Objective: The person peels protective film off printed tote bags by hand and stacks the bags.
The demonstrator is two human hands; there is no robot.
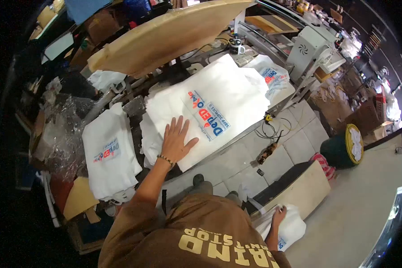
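My left hand (177, 142) lies flat, fingers spread, on the near left corner of a stack of white printed bags (236, 89). The top bag carries blue and red lettering and rests on a work table. Low at my right side, my right hand (279, 216) is closed on another white printed bag (292, 225). That bag hangs bunched beside a bench, and its lower part bears blue print. Left of my left arm sits a second, folded pile of white printed bags (109, 154). More printed bags (272, 76) lie beyond the main stack.
A large tan board (165, 38) leans over the table's far side. Behind the stack stands a mug (236, 47), with a white machine (310, 49) farther right. A cat (267, 153) and cables (265, 129) are on the tiled floor. A green bin (339, 149) stands right of a bench (299, 187).
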